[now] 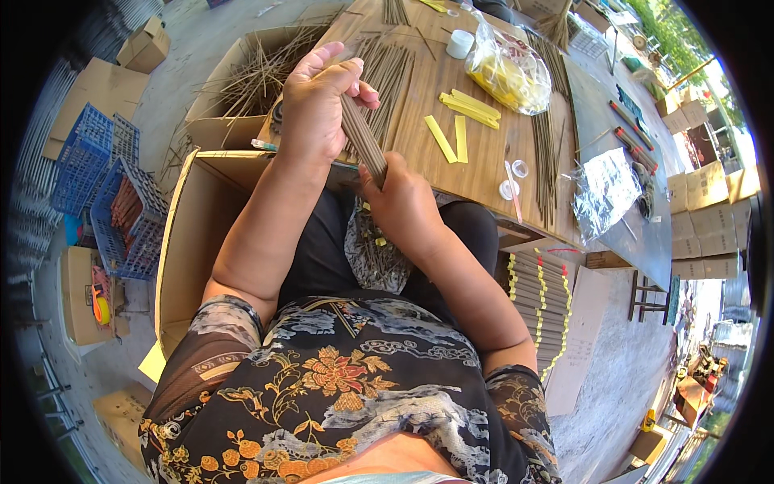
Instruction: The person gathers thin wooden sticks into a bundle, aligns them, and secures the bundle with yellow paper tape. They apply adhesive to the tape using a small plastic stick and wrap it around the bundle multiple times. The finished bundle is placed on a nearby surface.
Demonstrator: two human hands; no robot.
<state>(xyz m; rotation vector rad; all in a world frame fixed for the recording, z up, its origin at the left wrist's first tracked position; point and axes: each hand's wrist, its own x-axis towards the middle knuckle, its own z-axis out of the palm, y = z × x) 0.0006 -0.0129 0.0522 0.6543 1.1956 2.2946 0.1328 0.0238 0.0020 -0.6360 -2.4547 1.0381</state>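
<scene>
A bundle of thin brown incense sticks point(364, 143) slants between my two hands above the near edge of the wooden table. My right hand point(401, 203) is closed around its lower end. At its upper end is my left hand point(322, 101), with the thumb and curled fingers loosely about the sticks and other fingers raised. Behind the bundle, more loose sticks point(389, 68) lie on the tabletop. To their right are several yellow paper strips point(470, 109), with two separate strips point(460, 139) nearer me.
A clear plastic bag point(516, 68) with yellow contents and a white tub point(460, 43) stand farther back. Loose sticks fill a carton point(234, 97) at the left; an open cardboard box point(181, 234) stands beside me. Yellow-banded bundles point(538, 302) lie low at the right. Crumpled foil point(606, 192) rests on the dark tabletop.
</scene>
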